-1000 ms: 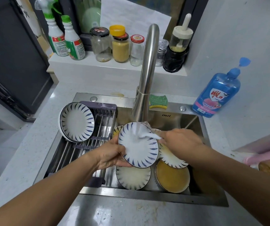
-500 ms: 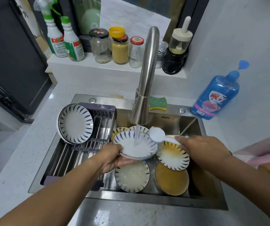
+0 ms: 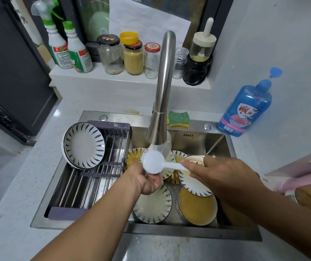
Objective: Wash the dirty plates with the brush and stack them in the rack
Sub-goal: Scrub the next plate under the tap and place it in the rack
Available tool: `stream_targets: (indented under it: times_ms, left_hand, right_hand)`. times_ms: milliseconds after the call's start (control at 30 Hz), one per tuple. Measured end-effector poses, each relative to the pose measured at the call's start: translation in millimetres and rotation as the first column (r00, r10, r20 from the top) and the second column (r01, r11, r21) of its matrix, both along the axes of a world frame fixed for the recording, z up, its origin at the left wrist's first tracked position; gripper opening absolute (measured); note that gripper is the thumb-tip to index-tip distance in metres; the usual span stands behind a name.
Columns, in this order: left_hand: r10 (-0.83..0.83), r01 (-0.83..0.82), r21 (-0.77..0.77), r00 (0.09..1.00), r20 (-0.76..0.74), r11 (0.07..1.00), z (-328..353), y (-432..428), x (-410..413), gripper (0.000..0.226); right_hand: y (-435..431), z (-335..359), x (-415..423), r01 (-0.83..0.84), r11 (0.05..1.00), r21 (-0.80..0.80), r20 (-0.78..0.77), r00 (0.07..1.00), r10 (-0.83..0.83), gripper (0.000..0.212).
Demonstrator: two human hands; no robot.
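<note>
**A:** How many plates, and where?

**B:** Left of the faucet (image 3: 163,87), the rack (image 3: 79,187) lies across the sink (image 3: 207,142). It carries two leaning plates (image 3: 84,146), nested and standing on edge at its far end. Below the spout lie the dirty plates (image 3: 197,209), at least five of them and overlapping. Several are smeared yellow.

**A:** Brushes and hands?

**B:** There is one white brush (image 3: 153,162), with its round head right under the spout in the running water. The right hand (image 3: 220,174) pinches the handle, to the right of the faucet. The left hand (image 3: 147,182) sits just beneath the brush head with its fingers curled. I cannot tell whether it clasps anything, because the head covers them.

**A:** Containers?

**B:** The ledge (image 3: 132,81) behind the faucet holds these:
- two spray bottles (image 3: 70,51) with green tops
- three lidded jars (image 3: 133,57): one nearly empty, one full of yellow grains, one clear
- one small clear glass (image 3: 180,62)
- one dispenser jar (image 3: 202,48) with a little yellowish liquid, standing on something wrapped in black

Right of the faucet, one blue pump bottle (image 3: 245,110) stands on the table (image 3: 19,185). One green-and-yellow sponge (image 3: 178,118) lies by the faucet's base.

**A:** Anything hard to make out?

**B:** The hands cover parts of the plates under them, so the sink count is a minimum. The pink objects (image 3: 305,178) far right of the faucet are cut off by the frame edge, and I cannot identify them.
</note>
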State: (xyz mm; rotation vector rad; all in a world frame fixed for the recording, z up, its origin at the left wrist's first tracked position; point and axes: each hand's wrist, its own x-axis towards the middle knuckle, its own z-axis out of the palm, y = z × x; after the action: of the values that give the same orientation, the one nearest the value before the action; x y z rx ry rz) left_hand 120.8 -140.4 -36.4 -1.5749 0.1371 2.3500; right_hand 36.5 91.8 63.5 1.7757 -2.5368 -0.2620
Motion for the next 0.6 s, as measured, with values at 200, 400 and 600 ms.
stream_targets:
  times_ms: [200, 400, 600]
  left_hand:
    - [0.060, -0.057, 0.086, 0.998, -0.032, 0.995, 1, -9, 8, 0.053]
    - [0.083, -0.080, 0.025, 0.985, -0.154, 0.996, -6, -7, 27, 0.044]
    - [-0.131, 0.076, -0.252, 0.969, -0.210, 0.965, -4, -18, 44, 0.034]
  right_hand:
    - [-7, -11, -19, 0.245, 0.969, -0.042, 0.069, 0.968, -0.241, 0.061]
    - [-6, -28, -41, 0.555, 0.830, 0.051, 0.439, 0.734, -0.518, 0.042]
    - [2, -30, -47, 0.629, 0.765, 0.137, 0.587, 0.571, -0.575, 0.036]
